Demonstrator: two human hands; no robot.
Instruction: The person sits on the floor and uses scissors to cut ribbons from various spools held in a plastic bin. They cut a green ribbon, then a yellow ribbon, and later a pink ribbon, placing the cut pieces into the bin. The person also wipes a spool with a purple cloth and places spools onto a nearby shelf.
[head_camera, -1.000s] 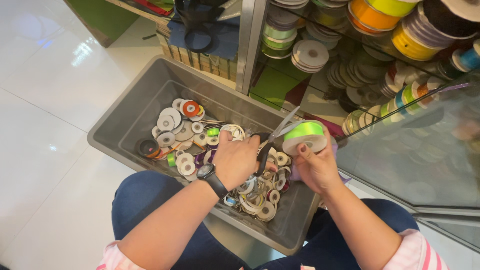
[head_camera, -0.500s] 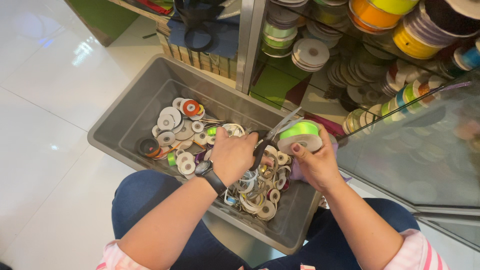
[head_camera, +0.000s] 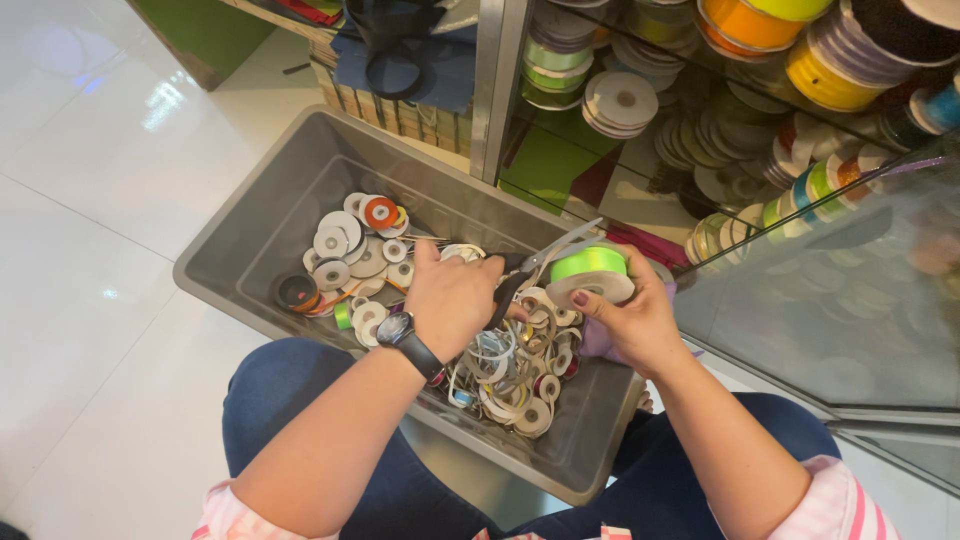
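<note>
I see the left hand (head_camera: 452, 298) closed round the dark handles of a pair of scissors (head_camera: 530, 268), fingers wrapped tight; silver blades point up and right toward the spool. A black wristwatch (head_camera: 405, 335) sits on that wrist. The right hand (head_camera: 632, 318) grips a lime-green ribbon spool (head_camera: 592, 273), thumb on the white side disc, fingers curled behind it. The spool is held just above the right part of the grey plastic bin (head_camera: 260, 240), its edge near the scissor blade tips; I cannot tell if they touch. Both hands are close together over the bin.

Inside the bin: a loose heap of empty white ribbon reels (head_camera: 345, 245) to the left, one orange-centred reel (head_camera: 380, 212) among them, and a tangle of pale ribbon scraps and small reels (head_camera: 510, 370) under the hands. The bin rests on the white tiled floor (head_camera: 90, 200) against blue-jeaned knees (head_camera: 290, 400). Behind it a glass-fronted shelf unit (head_camera: 800, 290) holds stacked ribbon rolls (head_camera: 620, 100) in many colours.
</note>
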